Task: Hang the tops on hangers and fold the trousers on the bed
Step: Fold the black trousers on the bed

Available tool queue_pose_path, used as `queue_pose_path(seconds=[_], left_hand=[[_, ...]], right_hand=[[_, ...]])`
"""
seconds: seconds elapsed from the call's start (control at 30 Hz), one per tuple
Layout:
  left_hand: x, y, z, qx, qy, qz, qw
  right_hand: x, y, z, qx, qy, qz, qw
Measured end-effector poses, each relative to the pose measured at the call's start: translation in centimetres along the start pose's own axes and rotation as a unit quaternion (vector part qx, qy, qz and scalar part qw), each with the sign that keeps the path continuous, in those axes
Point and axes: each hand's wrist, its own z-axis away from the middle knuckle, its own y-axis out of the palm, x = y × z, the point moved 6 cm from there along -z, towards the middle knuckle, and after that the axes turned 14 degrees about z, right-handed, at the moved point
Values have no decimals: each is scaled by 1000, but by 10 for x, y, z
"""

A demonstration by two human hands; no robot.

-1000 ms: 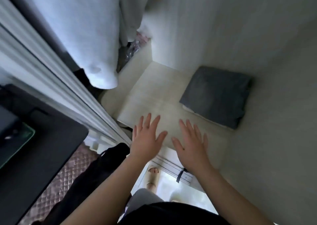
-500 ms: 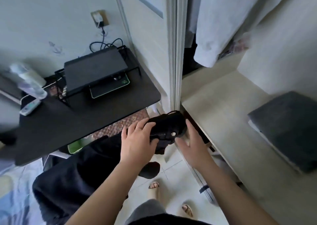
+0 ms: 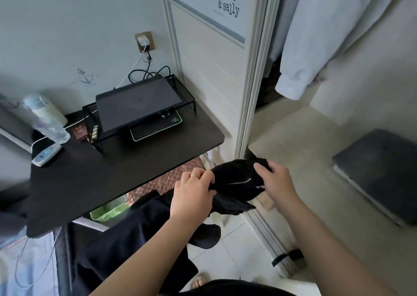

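Observation:
A pair of black trousers (image 3: 237, 182) with a silver zip hangs between my hands in front of the open wardrobe, its legs trailing down to the lower left (image 3: 126, 246). My left hand (image 3: 191, 194) grips the waistband on the left of the zip, fingers curled into the cloth. My right hand (image 3: 275, 180) holds the waistband on the right, fingers over its top edge. A folded dark grey garment (image 3: 379, 171) lies on the wardrobe shelf (image 3: 293, 142) at the right. A white top (image 3: 316, 36) hangs inside the wardrobe.
A black desk (image 3: 112, 178) stands at the left with a laptop on a wire stand (image 3: 137, 106), a bottle (image 3: 42, 117) and a remote (image 3: 46, 154). The wardrobe door frame (image 3: 255, 70) rises in the middle. White floor tiles (image 3: 237, 257) lie below.
My view has swung left from the wardrobe shelf to the desk. My hands, flat and empty a second ago, now hold the black trousers by the waistband and have spread it apart.

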Motion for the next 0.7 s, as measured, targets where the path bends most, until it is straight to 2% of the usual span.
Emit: queue_pose_path(seconds=[0.17, 0.27, 0.43, 0.5, 0.6, 0.63, 0.7], left_hand=[[7, -8, 1, 37, 15, 17, 999], [21, -22, 4, 24, 29, 37, 999], [48, -48, 16, -4, 68, 141, 988], [63, -54, 24, 14, 31, 111, 993], [98, -55, 48, 58, -113, 15, 992], [107, -55, 58, 48, -139, 12, 989], [120, -56, 77, -2, -133, 7, 991]], right_hand=[[70, 1, 31, 7, -87, -31, 996], [115, 15, 55, 16, -144, -45, 988], [175, 37, 78, 53, -214, -75, 973], [190, 45, 81, 61, -228, -84, 968], [196, 55, 84, 61, -232, -85, 967], [195, 59, 85, 66, -231, -87, 967], [193, 68, 87, 76, -227, -89, 967]])
